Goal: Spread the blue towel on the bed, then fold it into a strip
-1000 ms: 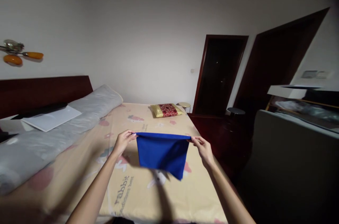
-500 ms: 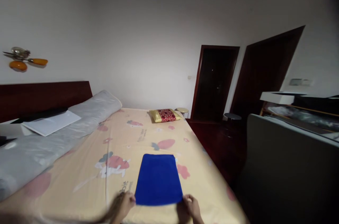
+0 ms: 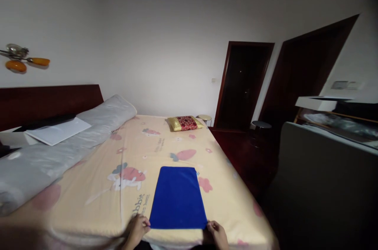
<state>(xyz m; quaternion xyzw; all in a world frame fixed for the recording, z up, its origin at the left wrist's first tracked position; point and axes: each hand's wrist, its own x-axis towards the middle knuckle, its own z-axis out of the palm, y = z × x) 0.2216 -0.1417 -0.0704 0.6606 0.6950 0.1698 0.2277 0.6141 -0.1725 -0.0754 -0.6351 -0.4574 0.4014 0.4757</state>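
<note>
A flat blue cloth (image 3: pixel 178 199), roughly rectangular, lies on the yellow printed bedsheet (image 3: pixel 94 179) near the bed's front edge. My left hand (image 3: pixel 138 229) pinches its near left corner between thumb and fingers. At the near right corner, my right hand (image 3: pixel 217 232) has the cloth pinched the same way. The near edge runs straight between both hands, and the far edge rests on the sheet. A small pale tag shows at the cloth's far right side.
A gold and red pillow (image 3: pixel 186 123) sits at the bed's far end. Along the left lies a grey rolled quilt (image 3: pixel 71 147) with a white folder (image 3: pixel 59 130) on it. Right of the bed stand a dark panel (image 3: pixel 321 187) and a round stool (image 3: pixel 261 125).
The cloth's near edge is drawn straighter and slightly wider, the right hand a little further right. Both hands keep their corners. The view has tilted slightly, shifting the room.
</note>
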